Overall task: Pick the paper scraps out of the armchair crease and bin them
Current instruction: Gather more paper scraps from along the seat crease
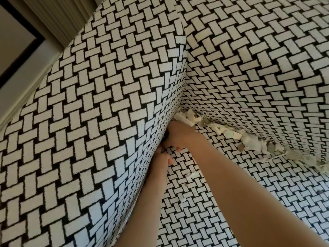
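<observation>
Torn white paper scraps [252, 141] lie packed along the crease between the armchair's back [258, 59] and seat [249, 202], running from the corner out to the right. Loose scraps [193, 175] lie on the seat beside my forearms. My right hand [178, 134] is pushed into the side crease where the left armrest [89, 131] meets the seat, just short of the corner pile. My left hand [162, 159] sits right below it in the same crease. Both hands' fingers bend into the gap and are partly hidden, so I cannot see whether they hold anything. No bin is in view.
The chair is covered in a black-and-white basket-weave fabric. Round, coin-like discs [228, 134] lie mixed in with the scraps. Beyond the armrest at the top left are a beige pleated curtain [67, 18] and a dark-framed panel [17, 43].
</observation>
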### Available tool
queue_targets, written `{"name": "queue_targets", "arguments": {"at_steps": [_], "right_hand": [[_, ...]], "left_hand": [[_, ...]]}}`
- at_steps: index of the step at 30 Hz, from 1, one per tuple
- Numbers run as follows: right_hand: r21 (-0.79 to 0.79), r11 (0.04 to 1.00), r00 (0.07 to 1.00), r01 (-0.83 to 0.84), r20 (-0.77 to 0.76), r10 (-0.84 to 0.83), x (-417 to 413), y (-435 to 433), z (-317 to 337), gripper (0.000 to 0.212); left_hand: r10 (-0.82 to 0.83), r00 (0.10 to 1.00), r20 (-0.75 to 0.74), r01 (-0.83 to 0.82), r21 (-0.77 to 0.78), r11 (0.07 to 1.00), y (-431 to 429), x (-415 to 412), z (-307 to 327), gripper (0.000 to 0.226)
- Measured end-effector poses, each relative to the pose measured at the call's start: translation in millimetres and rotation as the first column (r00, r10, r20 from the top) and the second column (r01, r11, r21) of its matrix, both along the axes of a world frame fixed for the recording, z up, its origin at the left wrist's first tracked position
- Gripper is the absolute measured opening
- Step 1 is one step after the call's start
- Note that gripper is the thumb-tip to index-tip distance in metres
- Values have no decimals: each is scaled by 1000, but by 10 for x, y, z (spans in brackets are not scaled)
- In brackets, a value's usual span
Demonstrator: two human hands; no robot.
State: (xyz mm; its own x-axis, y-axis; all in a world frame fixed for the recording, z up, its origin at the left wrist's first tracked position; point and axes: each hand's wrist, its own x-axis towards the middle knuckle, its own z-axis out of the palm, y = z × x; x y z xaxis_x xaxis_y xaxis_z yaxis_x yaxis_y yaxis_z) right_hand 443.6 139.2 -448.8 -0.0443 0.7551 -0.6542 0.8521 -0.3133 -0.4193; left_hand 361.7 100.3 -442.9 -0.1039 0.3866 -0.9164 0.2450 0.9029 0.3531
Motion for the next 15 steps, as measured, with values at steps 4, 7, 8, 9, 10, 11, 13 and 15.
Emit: {"name": "queue_targets", "arguments": {"at_steps": [4, 7, 8, 9, 10, 11, 13, 15], "right_hand": [[-95, 993, 997, -75, 8, 76, -14, 68, -31, 28], [-108, 994, 998, -26, -56, 20, 18, 54, -61, 29], [-110, 994, 995, 9, -98, -20, 42, 43, -59, 31], [-110, 993, 989, 36, -136, -51, 58, 37, -55, 32], [-111, 992, 984, 53, -163, -71, 74, 33, -48, 34], [-114, 992, 980, 63, -180, -83, 83, 33, -40, 35], [-125, 988, 971, 89, -209, -114, 95, 37, -22, 36], [-136, 984, 959, 112, -244, -143, 115, 38, -17, 38]], "left_hand": [[1, 1000, 17, -2, 90, 996, -92, -52, -73, 59], [4, 995, 100, -18, 139, 990, -128, -75, -40, 62], [16, 993, 117, -33, 144, 989, -123, -68, 19, 63], [18, 990, 137, -40, 158, 987, -121, -80, 28, 63], [14, 991, 136, -35, 153, 988, -137, -84, 76, 62], [9, 987, 158, -34, 156, 987, -153, -101, 80, 59], [32, 981, 190, -65, 173, 983, -172, -135, 85, 60], [42, 975, 219, -91, 218, 972, -187, -137, 64, 73]]}}
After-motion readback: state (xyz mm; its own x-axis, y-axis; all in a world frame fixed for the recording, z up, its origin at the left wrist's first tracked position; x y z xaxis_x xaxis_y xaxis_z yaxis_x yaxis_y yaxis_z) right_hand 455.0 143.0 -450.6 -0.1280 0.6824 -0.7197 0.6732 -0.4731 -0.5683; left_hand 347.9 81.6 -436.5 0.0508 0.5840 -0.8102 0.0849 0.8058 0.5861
